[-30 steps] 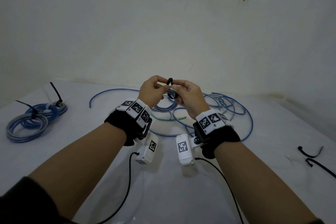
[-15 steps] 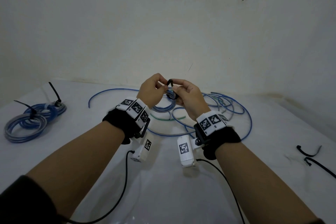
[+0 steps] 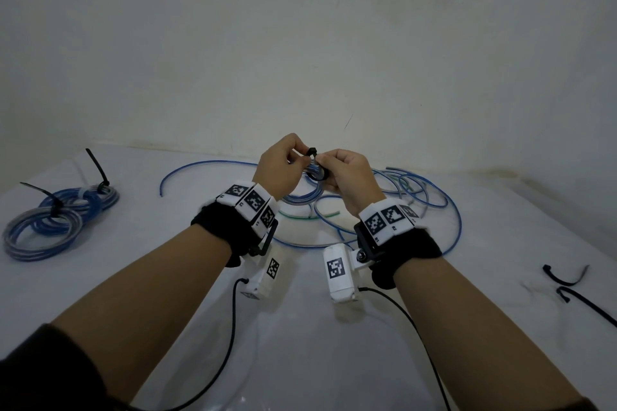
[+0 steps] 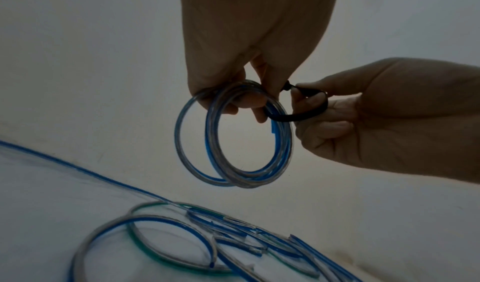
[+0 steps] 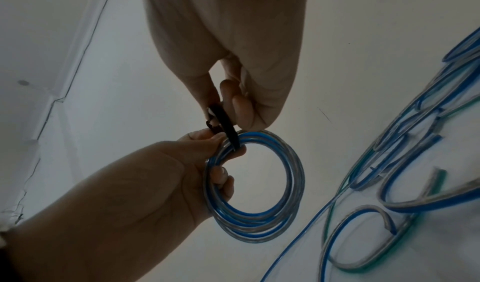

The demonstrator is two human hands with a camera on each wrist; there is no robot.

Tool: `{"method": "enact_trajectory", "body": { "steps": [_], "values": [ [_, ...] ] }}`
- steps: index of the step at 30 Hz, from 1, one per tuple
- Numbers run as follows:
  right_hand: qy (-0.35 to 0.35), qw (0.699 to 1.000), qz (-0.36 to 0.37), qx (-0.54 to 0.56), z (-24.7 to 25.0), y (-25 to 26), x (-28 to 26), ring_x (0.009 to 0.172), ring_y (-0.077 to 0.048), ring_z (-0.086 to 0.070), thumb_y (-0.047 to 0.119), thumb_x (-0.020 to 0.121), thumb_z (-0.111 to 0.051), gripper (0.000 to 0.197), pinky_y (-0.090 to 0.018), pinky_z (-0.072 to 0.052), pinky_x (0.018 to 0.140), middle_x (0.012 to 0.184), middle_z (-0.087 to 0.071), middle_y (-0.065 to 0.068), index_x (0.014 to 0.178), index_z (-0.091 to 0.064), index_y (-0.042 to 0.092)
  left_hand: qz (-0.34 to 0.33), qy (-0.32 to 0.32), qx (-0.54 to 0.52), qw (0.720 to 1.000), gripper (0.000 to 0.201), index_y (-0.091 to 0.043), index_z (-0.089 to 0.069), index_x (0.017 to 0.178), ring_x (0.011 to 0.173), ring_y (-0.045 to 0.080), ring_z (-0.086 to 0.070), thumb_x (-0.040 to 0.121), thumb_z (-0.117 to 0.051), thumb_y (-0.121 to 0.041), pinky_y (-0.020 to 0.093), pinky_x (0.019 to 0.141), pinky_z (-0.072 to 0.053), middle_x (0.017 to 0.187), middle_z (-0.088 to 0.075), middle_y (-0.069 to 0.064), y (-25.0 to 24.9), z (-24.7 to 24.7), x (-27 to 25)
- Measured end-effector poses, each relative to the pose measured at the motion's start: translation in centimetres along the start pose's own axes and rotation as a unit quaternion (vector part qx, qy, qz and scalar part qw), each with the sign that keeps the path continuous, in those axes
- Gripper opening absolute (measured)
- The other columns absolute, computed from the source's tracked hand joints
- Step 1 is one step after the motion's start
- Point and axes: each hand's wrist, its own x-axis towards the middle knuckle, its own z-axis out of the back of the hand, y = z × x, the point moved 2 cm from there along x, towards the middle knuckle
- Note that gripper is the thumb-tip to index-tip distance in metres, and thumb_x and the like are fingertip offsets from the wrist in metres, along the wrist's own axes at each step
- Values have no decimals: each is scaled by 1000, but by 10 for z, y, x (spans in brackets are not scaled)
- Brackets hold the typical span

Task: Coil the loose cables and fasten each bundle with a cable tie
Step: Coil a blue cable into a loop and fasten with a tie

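Hovering above the white table [image 3: 300, 360], the left hand [image 3: 278, 170] pinches a small coil of blue and clear cable [image 4: 233, 138] at its top, fingers curled through the ring. The right hand [image 3: 347, 173] pinches the black cable tie [image 4: 301, 111] looped round that coil, much as half a second ago, though both hands sit slightly lower. Beyond them loose cables [image 3: 417, 197] sprawl; two tied bundles [image 3: 56, 217] lie far left, and spare ties [image 3: 567, 280] lie to the right.
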Motion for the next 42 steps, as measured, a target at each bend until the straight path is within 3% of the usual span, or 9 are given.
{"method": "enact_trajectory", "body": {
  "steps": [5, 10, 14, 18, 23, 27, 32, 40, 42],
  "values": [
    [-22, 999, 2, 25, 1, -3, -2, 34, -1, -45, 6, 93, -55, 14, -14, -36, 38, 48, -52, 2, 80, -57, 0, -18, 34, 32, 999, 26, -28, -46, 72, 64, 21, -48, 88, -56, -10, 30, 64, -40, 71, -57, 5, 3, -1, -3],
    [-19, 1000, 1, 20, -1, -5, -1, 40, 0, -52, 8, 94, -55, 21, -14, -43, 44, 61, -56, 0, 109, -60, -5, -26, 64, 49, 996, 31, -32, -45, 70, 65, 20, -49, 88, -56, -10, 30, 64, -40, 73, -59, 9, 5, -2, -7],
    [3, 999, -27, 37, 3, -2, 0, 33, -3, -39, 5, 94, -52, 14, -15, -39, 39, 40, -47, 9, 100, -61, -4, -31, 80, 48, 995, 28, -29, -47, 71, 59, 11, -47, 88, -57, -9, 25, 59, -38, 66, -56, -1, 6, -3, -6],
    [-17, 999, -42, 15, 7, -3, 6, 42, -6, -38, 7, 92, -56, 16, -18, -32, 41, 61, -47, 0, 77, -55, 12, -25, 83, 27, 996, 30, -33, -50, 73, 57, 9, -47, 88, -56, -7, 24, 58, -39, 66, -56, -2, 6, -3, -5],
    [-94, 995, -14, -30, 13, -2, 18, 54, -13, -46, 9, 92, -54, 20, -24, -34, 47, 73, -53, -3, 73, -50, 16, -50, 123, 28, 991, 14, -21, -55, 87, 55, -3, -50, 91, -52, -8, 19, 59, -38, 75, -63, 1, 0, -7, -12],
    [-127, 990, -25, -50, 17, -4, 23, 54, -13, -50, 10, 94, -51, 21, -25, -36, 47, 72, -56, -6, 73, -50, 14, -52, 139, 21, 989, 9, -12, -58, 92, 58, 6, -45, 91, -51, -6, 23, 59, -36, 78, -61, 8, -4, -10, -12],
    [-34, 999, -28, 7, 13, 2, 15, 59, -14, -53, 16, 94, -55, 17, -23, -40, 54, 69, -58, -5, 79, -59, 9, -2, 76, -2, 997, 15, -22, -56, 82, 61, 16, -46, 90, -54, -10, 33, 65, -43, 74, -59, 10, 3, -9, -6],
    [-85, 991, -21, -99, 11, 1, 21, 61, -21, -54, 9, 92, -54, 25, -33, -47, 61, 64, -56, -6, 68, -52, 13, -20, 100, -28, 994, 14, -17, -59, 91, 58, 8, -43, 93, -50, -7, 19, 59, -38, 78, -57, 14, -4, -6, -10],
    [-97, 989, -29, -107, 10, 3, 22, 67, -25, -56, 10, 91, -55, 26, -35, -47, 63, 65, -56, -6, 66, -52, 14, -22, 118, -33, 992, 14, -17, -57, 92, 61, 15, -42, 93, -48, -6, 22, 59, -38, 80, -56, 17, -5, -6, -10]
  ]
}}
